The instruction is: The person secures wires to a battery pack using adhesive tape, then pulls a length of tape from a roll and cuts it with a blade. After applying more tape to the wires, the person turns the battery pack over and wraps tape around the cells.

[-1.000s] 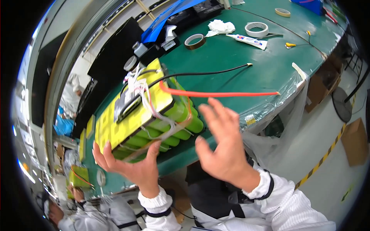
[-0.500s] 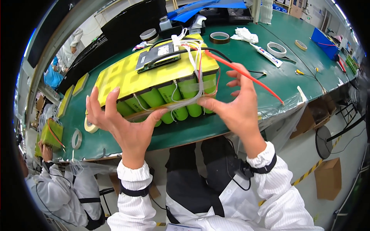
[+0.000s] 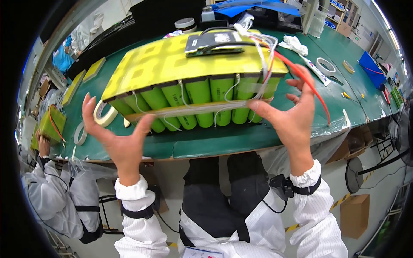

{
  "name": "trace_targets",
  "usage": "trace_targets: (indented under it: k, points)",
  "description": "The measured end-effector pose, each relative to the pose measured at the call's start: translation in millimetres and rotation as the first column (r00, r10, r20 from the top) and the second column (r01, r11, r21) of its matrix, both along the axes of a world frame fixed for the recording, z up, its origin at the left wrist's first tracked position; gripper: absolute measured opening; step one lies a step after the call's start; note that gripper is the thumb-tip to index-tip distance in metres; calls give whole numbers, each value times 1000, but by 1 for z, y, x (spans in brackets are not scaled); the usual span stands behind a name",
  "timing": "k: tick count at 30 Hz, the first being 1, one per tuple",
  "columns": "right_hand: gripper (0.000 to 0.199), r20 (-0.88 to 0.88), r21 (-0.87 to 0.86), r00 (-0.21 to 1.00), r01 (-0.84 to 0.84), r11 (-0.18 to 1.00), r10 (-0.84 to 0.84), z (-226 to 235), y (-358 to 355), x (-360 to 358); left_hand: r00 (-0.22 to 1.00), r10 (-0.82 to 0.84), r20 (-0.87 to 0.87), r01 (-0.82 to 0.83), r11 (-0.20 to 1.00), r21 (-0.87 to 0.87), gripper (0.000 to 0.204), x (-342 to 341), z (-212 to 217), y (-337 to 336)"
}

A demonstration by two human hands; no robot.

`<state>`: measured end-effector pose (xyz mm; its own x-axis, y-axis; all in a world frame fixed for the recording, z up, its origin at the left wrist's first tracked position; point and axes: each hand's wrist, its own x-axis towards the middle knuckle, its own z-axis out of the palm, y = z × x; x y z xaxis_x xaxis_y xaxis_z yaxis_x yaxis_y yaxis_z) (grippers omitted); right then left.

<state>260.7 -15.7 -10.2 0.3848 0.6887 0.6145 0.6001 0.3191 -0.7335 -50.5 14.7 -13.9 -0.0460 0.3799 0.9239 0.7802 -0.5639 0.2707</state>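
Observation:
A large battery pack [image 3: 193, 69] lies on the green table [image 3: 215, 142] in front of me. It has a yellow top sheet, a front row of green cylinder cells, a black board [image 3: 213, 42] on top and white wires. A clear tape band [image 3: 193, 108] runs along its front face. My left hand [image 3: 120, 139] is spread just below the pack's left front corner, thumb tip at the lower cells. My right hand [image 3: 294, 116] is at the right front corner, thumb tip on the band's end, fingers apart. A red wire [image 3: 307, 84] arcs over my right hand.
Tape rolls [image 3: 105, 115] lie left of the pack, more tape rolls [image 3: 325, 66] at the right with a white cloth [image 3: 294, 44] and a blue bin [image 3: 370, 69]. A co-worker's hand [image 3: 43, 144] at lower left holds a small pack [image 3: 52, 122]. A cardboard box [image 3: 355, 215] stands on the floor.
The pack has swung from tilted to level, with its cell side toward me. Both hands have come off its underside; the left has dropped and spread, the right sits at the band's end.

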Motion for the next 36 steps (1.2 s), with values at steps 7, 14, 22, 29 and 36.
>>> trace_targets:
  k: [7, 14, 22, 29, 36]
  points:
    - [110, 115, 24, 993, 15, 1000, -18, 1, 7, -3, 992, -45, 117, 56, 994, -92, 89, -27, -34, -3]
    - [109, -28, 67, 996, -83, 994, 85, -8, 17, -11, 985, -63, 159, 73, 996, -59, 72, -24, -36, -1]
    - [112, -91, -18, 987, -132, 991, 130, 2, 15, -8, 986, -32, 162, 41, 998, -50, 67, -28, -37, -1]
    - [117, -11, 168, 1000, -12, 986, 14, -15, 10, 2, 967, -107, 231, 112, 994, -10, 64, -32, -37, 0]
    - [124, -152, 158, 987, 71, 985, -47, -14, -1, -81, 974, -90, 207, 92, 996, 1, 63, -30, -37, -1]
